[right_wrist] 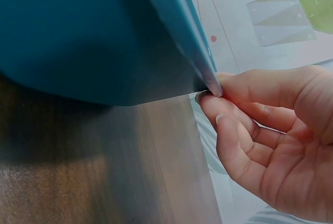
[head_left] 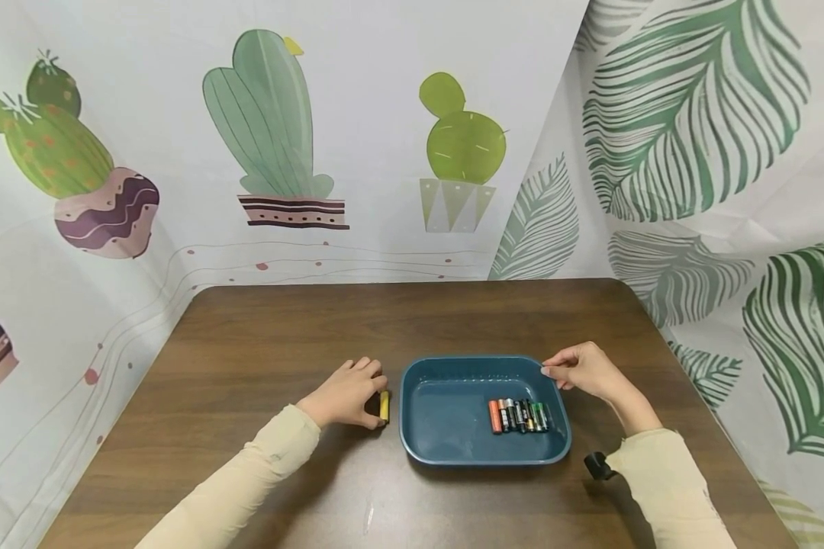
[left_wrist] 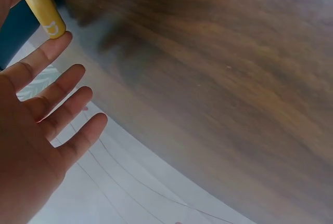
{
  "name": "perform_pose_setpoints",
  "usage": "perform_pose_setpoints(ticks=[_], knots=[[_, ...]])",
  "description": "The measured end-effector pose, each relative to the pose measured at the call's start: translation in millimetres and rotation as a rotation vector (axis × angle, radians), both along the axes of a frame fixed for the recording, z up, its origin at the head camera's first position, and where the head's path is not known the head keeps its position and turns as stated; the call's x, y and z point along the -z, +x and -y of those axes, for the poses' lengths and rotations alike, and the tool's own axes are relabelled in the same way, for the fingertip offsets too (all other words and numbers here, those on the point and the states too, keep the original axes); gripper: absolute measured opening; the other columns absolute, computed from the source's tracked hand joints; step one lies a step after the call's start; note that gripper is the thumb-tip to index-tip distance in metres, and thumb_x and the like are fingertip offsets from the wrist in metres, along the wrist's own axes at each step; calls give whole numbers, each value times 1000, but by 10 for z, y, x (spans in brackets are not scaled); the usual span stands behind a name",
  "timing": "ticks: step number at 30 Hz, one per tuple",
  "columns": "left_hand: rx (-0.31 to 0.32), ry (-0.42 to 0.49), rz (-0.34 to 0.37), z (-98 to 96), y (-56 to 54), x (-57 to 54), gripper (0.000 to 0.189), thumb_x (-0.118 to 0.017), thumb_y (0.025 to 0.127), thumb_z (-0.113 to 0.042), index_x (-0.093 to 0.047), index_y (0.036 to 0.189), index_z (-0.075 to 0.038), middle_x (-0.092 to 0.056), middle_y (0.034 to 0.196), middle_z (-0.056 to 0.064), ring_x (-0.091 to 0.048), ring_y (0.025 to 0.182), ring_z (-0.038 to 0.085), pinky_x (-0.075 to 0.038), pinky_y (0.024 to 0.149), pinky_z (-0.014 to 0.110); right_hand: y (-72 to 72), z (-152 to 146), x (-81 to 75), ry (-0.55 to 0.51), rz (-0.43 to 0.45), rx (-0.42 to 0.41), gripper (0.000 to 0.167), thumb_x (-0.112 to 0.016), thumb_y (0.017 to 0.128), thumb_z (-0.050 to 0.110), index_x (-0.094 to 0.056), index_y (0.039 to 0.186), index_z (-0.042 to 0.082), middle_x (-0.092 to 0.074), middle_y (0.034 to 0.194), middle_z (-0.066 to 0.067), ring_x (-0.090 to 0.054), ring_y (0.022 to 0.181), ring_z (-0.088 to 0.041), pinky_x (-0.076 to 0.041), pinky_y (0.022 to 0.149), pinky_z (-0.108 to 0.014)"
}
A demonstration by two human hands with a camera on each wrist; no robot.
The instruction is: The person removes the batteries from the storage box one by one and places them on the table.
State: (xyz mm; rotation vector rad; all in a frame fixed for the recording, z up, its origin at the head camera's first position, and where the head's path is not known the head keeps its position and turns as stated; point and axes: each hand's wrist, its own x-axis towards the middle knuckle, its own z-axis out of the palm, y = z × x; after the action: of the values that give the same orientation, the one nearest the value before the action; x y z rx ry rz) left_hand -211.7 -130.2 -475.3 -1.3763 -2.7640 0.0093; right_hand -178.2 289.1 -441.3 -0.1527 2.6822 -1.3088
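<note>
My left hand [head_left: 349, 392] pinches a yellow battery [head_left: 384, 407] end to end, thumb at one end and index fingertip at the other. A small pale mark shows on the battery [left_wrist: 46, 11] in the left wrist view, while the other fingers spread away from it. Just to its right lies a blue tray [head_left: 439, 438]. Inside the tray, a row of batteries [head_left: 511, 416] in orange, black and green lies side by side toward the right. My right hand [head_left: 588, 374] pinches the tray's upper right rim between thumb and fingers, seen closely at the rim [right_wrist: 190, 47].
The tray stands on a brown wooden table [head_left: 281, 324] with rounded far corners. A cloth backdrop [head_left: 378, 152] printed with cacti and leaves hangs behind and beside it. A black strap piece [head_left: 599, 466] sits at the right sleeve.
</note>
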Motion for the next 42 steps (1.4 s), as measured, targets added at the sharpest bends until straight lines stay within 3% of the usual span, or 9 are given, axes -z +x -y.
perform_pose_setpoints(ticks=[30,35,42], knots=[[-14,2,37,28,20,3,48,-79,63,-50,-60,92,-16,-48,94,-2,-45,89,18,-38,69,33,0,1,-11,-3,10,1,18,-69,86,5,-71,95,-10,-69,76,-11,-65,65,-29,-55,62,-42],[-28,0,36,48,-4,-53,51,-80,62,-51,-60,92,-15,-48,94,-1,-45,89,19,-39,69,34,-5,-6,-2,-5,12,-2,18,-69,86,5,-71,96,-10,-69,76,-10,-65,65,-30,-55,62,-43],[-69,8,27,39,-107,-233,55,-80,63,-50,-63,100,-13,-49,96,-1,-47,92,19,-40,72,36,-8,-11,6,-7,11,1,18,-69,86,5,-71,95,-10,-69,75,-10,-65,65,-31,-55,62,-42]])
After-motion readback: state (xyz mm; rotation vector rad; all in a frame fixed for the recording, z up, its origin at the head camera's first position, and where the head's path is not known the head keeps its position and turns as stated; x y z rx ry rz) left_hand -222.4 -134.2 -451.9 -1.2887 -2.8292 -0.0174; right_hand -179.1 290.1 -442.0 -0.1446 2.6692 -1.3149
